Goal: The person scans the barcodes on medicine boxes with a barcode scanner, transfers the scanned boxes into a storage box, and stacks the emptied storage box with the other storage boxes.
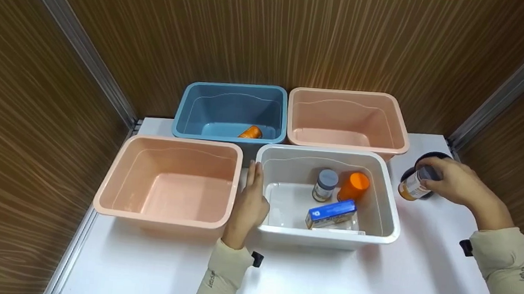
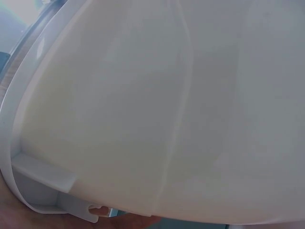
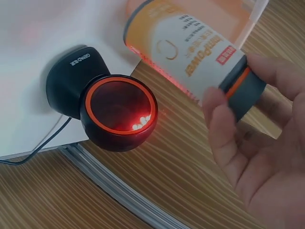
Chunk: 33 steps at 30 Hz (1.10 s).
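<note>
At the right, my right hand grips a supplement bottle by its dark grey cap, thumb and fingers about the cap. The bottle is tilted, its white and orange label showing, close to the round window of a black barcode scanner; red light shines there. My left hand lies along the left rim of the white bin, fingers straight. In that bin are a grey-capped bottle, an orange bottle and a blue box. The left wrist view mostly shows the bin wall.
A peach bin stands left of the white one. Behind are a blue bin with an orange bottle in it and another peach bin. Wood-grain panels enclose the white table. A cable trails from the scanner.
</note>
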Available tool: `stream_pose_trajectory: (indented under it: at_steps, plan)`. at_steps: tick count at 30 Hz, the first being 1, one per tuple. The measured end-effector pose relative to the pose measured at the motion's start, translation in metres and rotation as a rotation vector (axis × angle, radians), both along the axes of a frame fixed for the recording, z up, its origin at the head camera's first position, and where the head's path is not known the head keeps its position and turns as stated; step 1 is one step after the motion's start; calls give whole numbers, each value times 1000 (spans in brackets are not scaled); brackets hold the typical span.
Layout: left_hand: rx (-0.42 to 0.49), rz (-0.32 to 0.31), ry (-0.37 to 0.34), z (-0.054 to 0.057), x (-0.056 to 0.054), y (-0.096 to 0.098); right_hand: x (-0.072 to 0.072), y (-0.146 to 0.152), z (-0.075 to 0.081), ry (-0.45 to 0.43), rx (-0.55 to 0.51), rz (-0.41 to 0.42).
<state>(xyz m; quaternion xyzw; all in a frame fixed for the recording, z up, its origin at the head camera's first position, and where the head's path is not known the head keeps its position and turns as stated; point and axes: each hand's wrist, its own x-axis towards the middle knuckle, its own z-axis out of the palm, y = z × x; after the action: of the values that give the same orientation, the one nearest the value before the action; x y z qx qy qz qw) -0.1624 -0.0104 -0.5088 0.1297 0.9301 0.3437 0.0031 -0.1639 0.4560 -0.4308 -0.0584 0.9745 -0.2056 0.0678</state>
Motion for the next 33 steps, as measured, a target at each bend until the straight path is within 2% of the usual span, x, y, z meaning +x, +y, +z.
stream_pose_trajectory:
  at_steps: [7, 15, 27, 30, 33]
  plan:
    - [3, 6, -8, -2, 0, 0, 0, -4, -2, 63, 32, 57]
    - [-12, 11, -20, -2, -1, 0, 0, -8, 1, 56, 67, 78]
    - [19, 5, 28, -3, 0, -2, -1, -10, 7, 167, -8, 62]
    - [21, 6, 16, -2, 0, -1, 1, -8, 11, 148, 6, 56]
    - [20, 8, 6, -1, 0, -1, 3, -3, 14, 70, 77, 55]
